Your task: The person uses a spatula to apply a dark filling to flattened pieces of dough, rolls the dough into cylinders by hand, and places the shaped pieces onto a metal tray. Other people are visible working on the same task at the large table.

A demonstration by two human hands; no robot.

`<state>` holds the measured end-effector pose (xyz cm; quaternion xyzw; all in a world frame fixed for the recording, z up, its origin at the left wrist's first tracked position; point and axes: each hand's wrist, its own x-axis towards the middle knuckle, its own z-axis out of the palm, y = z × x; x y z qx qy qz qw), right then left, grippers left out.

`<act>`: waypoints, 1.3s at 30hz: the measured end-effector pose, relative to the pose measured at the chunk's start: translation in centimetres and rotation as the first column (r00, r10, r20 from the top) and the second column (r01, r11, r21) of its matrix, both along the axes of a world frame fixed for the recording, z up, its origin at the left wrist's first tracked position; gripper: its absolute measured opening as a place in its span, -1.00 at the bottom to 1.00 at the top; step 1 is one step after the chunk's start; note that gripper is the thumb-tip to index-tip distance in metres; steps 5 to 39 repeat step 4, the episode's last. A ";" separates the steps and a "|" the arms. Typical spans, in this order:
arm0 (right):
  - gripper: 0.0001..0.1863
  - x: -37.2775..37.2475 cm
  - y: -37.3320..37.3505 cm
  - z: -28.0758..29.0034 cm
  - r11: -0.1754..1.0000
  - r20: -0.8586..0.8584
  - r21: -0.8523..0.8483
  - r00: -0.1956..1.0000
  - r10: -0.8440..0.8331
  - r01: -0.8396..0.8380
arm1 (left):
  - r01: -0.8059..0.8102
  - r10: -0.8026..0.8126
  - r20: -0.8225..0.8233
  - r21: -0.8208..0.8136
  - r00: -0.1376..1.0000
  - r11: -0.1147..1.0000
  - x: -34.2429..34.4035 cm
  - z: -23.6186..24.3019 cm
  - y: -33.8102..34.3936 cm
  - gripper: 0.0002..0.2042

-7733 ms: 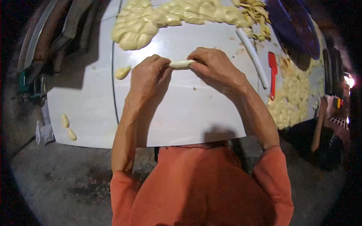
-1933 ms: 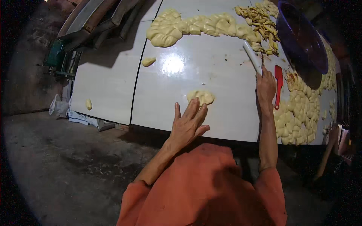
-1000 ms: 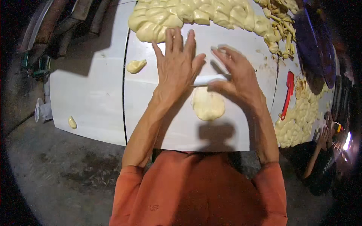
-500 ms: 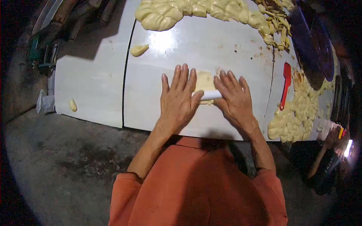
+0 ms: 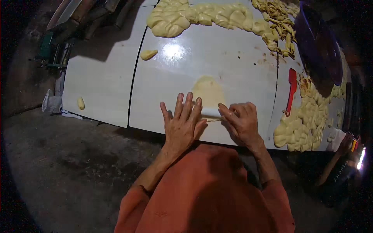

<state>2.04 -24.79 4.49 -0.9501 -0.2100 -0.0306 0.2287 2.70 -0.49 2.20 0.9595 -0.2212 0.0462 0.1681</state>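
Observation:
A flattened sheet of pale yellow dough (image 5: 210,92) lies on the white tabletop near its front edge, rounded at the far end. Across its near end lies a short white rolling pin (image 5: 211,113), both ends covered by my hands. My left hand (image 5: 182,123) rests at the pin's left end, fingers stretched out and spread, thumb low beside it. At the right end, my right hand (image 5: 241,121) has its fingers bent and drawn together over the pin, one digit reaching toward the dough's right edge. A thin strip of dough shows on the near side of the pin.
Dough pieces (image 5: 221,15) line the far side, with a heap (image 5: 301,130) at right. Browned strips (image 5: 285,37) lie far right beside a dark purple basin (image 5: 320,42). A red spatula (image 5: 291,91) lies at right. Single dough lumps (image 5: 148,54) sit left. Metal trays (image 5: 83,17) stand far left.
Both hands and the rolling pin have come nearer to my body. More of the dough sheet shows beyond the pin, and it looks longer. My right fingers, straight before, are now bent.

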 end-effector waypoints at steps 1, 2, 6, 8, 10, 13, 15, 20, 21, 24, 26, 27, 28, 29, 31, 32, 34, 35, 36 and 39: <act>-0.40 1.0 0.5 0.2 1.000 -0.009 -0.023 1.000 -0.015 0.015 | 0.006 -0.004 -0.036 0.058 0.999 0.998 1.0 -0.3 0.0 -0.37; -0.40 1.4 0.9 0.2 1.000 -0.015 -0.026 1.000 -0.018 0.017 | 0.016 -0.008 -0.072 0.115 0.997 0.993 1.7 -0.6 0.0 -0.38; -0.35 2.3 1.6 -0.8 0.966 0.088 -0.244 0.994 -0.069 0.088 | 0.016 -0.011 -0.100 0.057 0.995 0.998 2.3 -1.2 0.1 -0.41; -0.35 2.3 1.6 -0.8 0.966 0.088 -0.244 0.994 -0.069 0.088 | 0.016 -0.011 -0.100 0.057 0.995 0.998 2.3 -1.2 0.1 -0.41; -0.35 2.3 1.6 -0.8 0.966 0.088 -0.244 0.994 -0.069 0.088 | 0.016 -0.011 -0.100 0.057 0.995 0.998 2.3 -1.2 0.1 -0.41; -0.35 2.3 1.6 -0.8 0.966 0.088 -0.244 0.994 -0.069 0.088 | 0.016 -0.011 -0.100 0.057 0.995 0.998 2.3 -1.2 0.1 -0.41; -0.35 2.3 1.6 -0.8 0.966 0.088 -0.244 0.994 -0.069 0.088 | 0.016 -0.011 -0.100 0.057 0.995 0.998 2.3 -1.2 0.1 -0.41; -0.35 2.3 1.6 -0.8 0.966 0.088 -0.244 0.994 -0.069 0.088 | 0.016 -0.011 -0.100 0.057 0.995 0.998 2.3 -1.2 0.1 -0.41; -0.35 2.3 1.6 -0.8 0.966 0.088 -0.244 0.994 -0.069 0.088 | 0.016 -0.011 -0.100 0.057 0.995 0.998 2.3 -1.2 0.1 -0.41; -0.35 2.3 1.6 -0.8 0.966 0.088 -0.244 0.994 -0.069 0.088 | 0.016 -0.011 -0.100 0.057 0.995 0.998 2.3 -1.2 0.1 -0.41; -0.35 2.3 1.6 -0.8 0.966 0.088 -0.244 0.994 -0.069 0.088 | 0.016 -0.011 -0.100 0.057 0.995 0.998 2.3 -1.2 0.1 -0.41; -0.35 2.3 1.6 -0.8 0.966 0.088 -0.244 0.994 -0.069 0.088 | 0.016 -0.011 -0.100 0.057 0.995 0.998 2.3 -1.2 0.1 -0.41; -0.35 2.3 1.6 -0.8 0.966 0.088 -0.244 0.994 -0.069 0.088 | 0.016 -0.011 -0.100 0.057 0.995 0.998 2.3 -1.2 0.1 -0.41; -0.35 2.3 1.6 -0.8 0.966 0.088 -0.244 0.994 -0.069 0.088 | 0.016 -0.011 -0.100 0.057 0.995 0.998 2.3 -1.2 0.1 -0.41; -0.35 2.3 1.6 -0.8 0.966 0.088 -0.244 0.994 -0.069 0.088 | 0.016 -0.011 -0.100 0.057 0.995 0.998 2.3 -1.2 0.1 -0.41; -0.35 2.3 1.6 -0.8 0.966 0.088 -0.244 0.994 -0.069 0.088 | 0.016 -0.011 -0.100 0.057 0.995 0.998 2.3 -1.2 0.1 -0.41; -0.35 2.3 1.6 -0.8 0.966 0.088 -0.244 0.994 -0.069 0.088 | 0.016 -0.011 -0.100 0.057 0.995 0.998 2.3 -1.2 0.1 -0.41; -0.35 2.3 1.6 -0.8 0.966 0.088 -0.244 0.994 -0.069 0.088 | 0.016 -0.011 -0.100 0.057 0.995 0.998 2.3 -1.2 0.1 -0.41; -0.35 2.3 1.6 -0.8 0.966 0.088 -0.244 0.994 -0.069 0.088 | 0.016 -0.011 -0.100 0.057 0.995 0.998 2.3 -1.2 0.1 -0.41; -0.35 2.3 1.6 -0.8 0.966 0.088 -0.244 0.994 -0.069 0.088 | 0.016 -0.011 -0.100 0.057 0.995 0.998 2.3 -1.2 0.1 -0.41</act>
